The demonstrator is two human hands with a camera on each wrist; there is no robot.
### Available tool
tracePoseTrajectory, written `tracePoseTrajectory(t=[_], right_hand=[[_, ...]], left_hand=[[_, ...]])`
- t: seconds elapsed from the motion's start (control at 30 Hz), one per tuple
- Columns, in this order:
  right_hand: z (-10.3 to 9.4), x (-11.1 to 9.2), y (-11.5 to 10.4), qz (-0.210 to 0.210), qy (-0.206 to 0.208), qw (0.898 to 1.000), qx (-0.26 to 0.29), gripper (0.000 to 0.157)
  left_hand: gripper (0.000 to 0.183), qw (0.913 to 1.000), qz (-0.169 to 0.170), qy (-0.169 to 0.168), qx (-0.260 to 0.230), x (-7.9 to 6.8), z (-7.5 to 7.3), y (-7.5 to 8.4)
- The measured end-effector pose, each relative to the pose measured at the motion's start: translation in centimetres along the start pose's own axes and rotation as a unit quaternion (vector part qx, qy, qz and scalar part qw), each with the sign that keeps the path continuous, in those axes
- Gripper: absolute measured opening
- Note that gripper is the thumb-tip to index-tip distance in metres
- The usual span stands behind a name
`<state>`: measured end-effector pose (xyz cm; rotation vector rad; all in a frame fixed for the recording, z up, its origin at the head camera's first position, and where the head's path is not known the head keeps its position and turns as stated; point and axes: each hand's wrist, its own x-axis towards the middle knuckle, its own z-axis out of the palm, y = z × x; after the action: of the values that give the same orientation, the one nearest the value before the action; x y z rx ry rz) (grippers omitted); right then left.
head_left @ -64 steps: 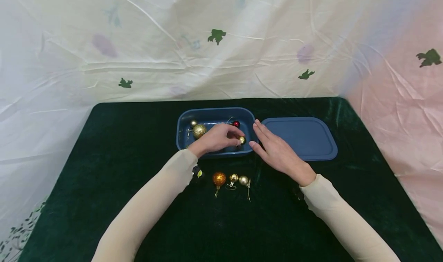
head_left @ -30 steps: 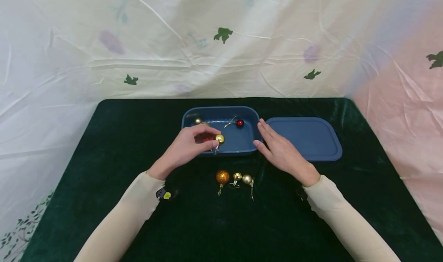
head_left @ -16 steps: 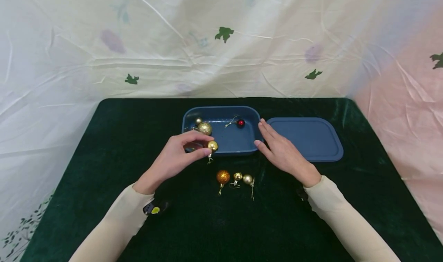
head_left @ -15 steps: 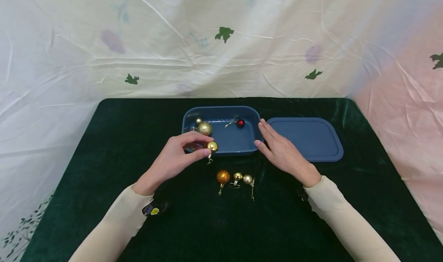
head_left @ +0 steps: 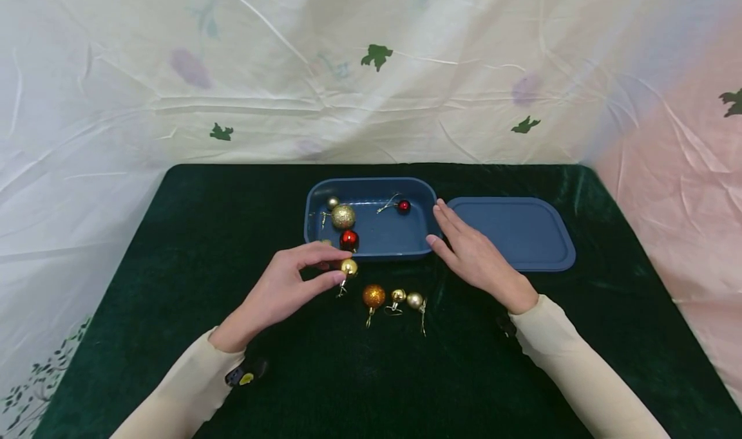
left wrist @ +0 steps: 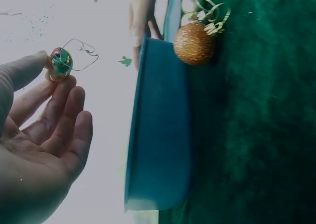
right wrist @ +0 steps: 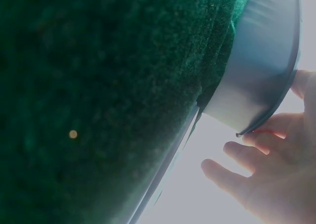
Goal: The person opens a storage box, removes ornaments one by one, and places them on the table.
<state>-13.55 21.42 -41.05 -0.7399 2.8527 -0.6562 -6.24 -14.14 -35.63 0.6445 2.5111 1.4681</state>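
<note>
My left hand pinches a small shiny gold bauble between thumb and fingers, just in front of the blue box; its string loop hangs free, also seen on the bauble in the left wrist view. My right hand, fingers straight, touches the right end of the blue box. Inside the box lie a glittery gold bauble, a small gold bauble, a red bauble and a smaller dark red bauble. Part of the box's front left corner is hidden behind my left hand.
In front of the box, an orange glitter bauble, a small gold bauble and a pale gold bauble lie in a row on the green cloth. A blue lid lies right of the box.
My left hand picked the gold bauble from the box's right side and carried it left and toward me, over the front rim. The red bauble has come into view. My right hand stays at the box.
</note>
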Motion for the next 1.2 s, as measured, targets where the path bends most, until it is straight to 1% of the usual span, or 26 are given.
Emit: tracePoseTrajectory(t=[0.1, 0.3, 0.43, 0.67, 0.83, 0.87, 0.97, 1.03, 1.07, 1.1, 1.2], right_hand=[[0.0, 0.0, 0.0, 0.000, 0.000, 1.000, 0.002, 0.076], [-0.1, 0.0, 0.0, -0.002, -0.002, 1.000, 0.004, 0.076], [-0.1, 0.0, 0.0, -0.001, -0.003, 1.000, 0.002, 0.076], [-0.2, 0.0, 0.0, 0.001, -0.003, 1.000, 0.000, 0.076], [-0.2, 0.0, 0.0, 0.002, -0.003, 1.000, 0.000, 0.076], [-0.2, 0.0, -0.1, 0.002, -0.004, 1.000, 0.001, 0.076], [-0.2, 0.0, -0.1, 0.000, -0.003, 1.000, 0.003, 0.076], [-0.2, 0.0, -0.1, 0.000, -0.003, 1.000, 0.004, 0.076], [-0.2, -0.1, -0.1, 0.000, -0.003, 1.000, 0.005, 0.076], [-0.2, -0.1, -0.1, 0.000, -0.003, 1.000, 0.005, 0.076], [-0.2, 0.0, -0.1, 0.001, -0.003, 1.000, 0.004, 0.076]], left_hand=[[0.036, 0.9999, -0.001, -0.007, 0.012, -0.2, 0.3, -0.5], [0.036, 0.9979, 0.003, -0.035, 0.054, -0.3, 0.9, -1.7], [0.037, 0.9954, 0.004, -0.052, 0.080, -0.3, 1.2, -2.3], [0.035, 0.9897, 0.008, -0.068, 0.126, -0.3, 1.7, -2.8], [0.034, 0.9873, 0.013, -0.083, 0.134, -0.1, 2.1, -3.5], [0.033, 0.9866, 0.020, -0.088, 0.136, -0.1, 2.3, -4.1], [0.032, 0.9848, 0.018, -0.097, 0.143, 0.1, 2.5, -4.5], [0.032, 0.9836, 0.009, -0.104, 0.147, 0.2, 2.5, -4.6], [0.031, 0.9819, 0.014, -0.108, 0.155, 0.2, 2.7, -5.2], [0.031, 0.9814, 0.003, -0.110, 0.157, 0.3, 2.6, -4.7], [0.030, 0.9790, -0.003, -0.117, 0.167, 0.4, 2.8, -4.9]])
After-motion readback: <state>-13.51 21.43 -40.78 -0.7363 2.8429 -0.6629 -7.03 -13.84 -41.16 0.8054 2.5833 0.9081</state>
